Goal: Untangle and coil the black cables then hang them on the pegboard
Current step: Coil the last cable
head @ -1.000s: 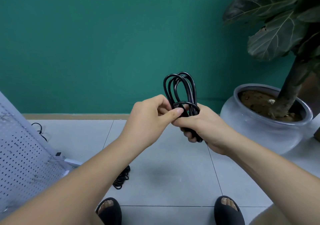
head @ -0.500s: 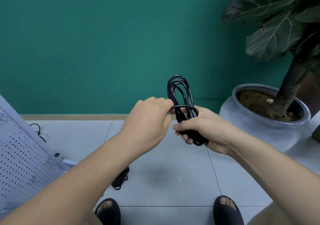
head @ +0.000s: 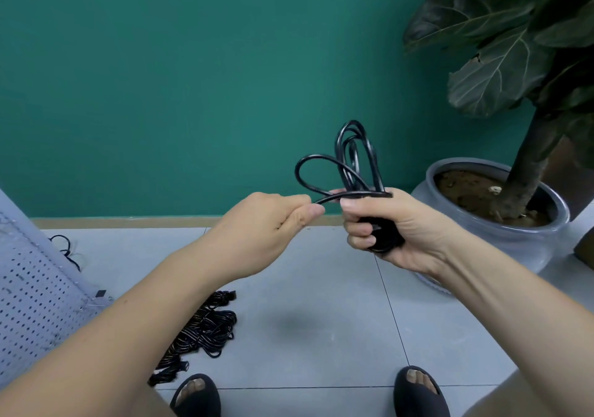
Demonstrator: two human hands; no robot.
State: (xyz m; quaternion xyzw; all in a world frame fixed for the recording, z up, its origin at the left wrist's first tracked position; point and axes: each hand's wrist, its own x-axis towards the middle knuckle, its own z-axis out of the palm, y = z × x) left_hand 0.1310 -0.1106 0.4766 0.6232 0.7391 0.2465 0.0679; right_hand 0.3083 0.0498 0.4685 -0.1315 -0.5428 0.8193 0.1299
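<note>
We hold the coiled black cable (head: 353, 179) upright in our right hand (head: 405, 230), its fingers (head: 356, 224) curled tight round the lower half. Its free tail (head: 340, 196) runs level leftward from that fist into our left hand (head: 270, 224), pinched between thumb and forefinger. The pegboard (head: 35, 288) stands low left, nearer the left hand.

The grey tiled floor (head: 305, 288) carries a heap of black cables (head: 205, 330) near its near left. A pegboard (head: 32, 294) stands at the left edge, a grey plant pot (head: 501, 243) by the far right wall, and two black slippers (head: 196, 397) at the near edge.
</note>
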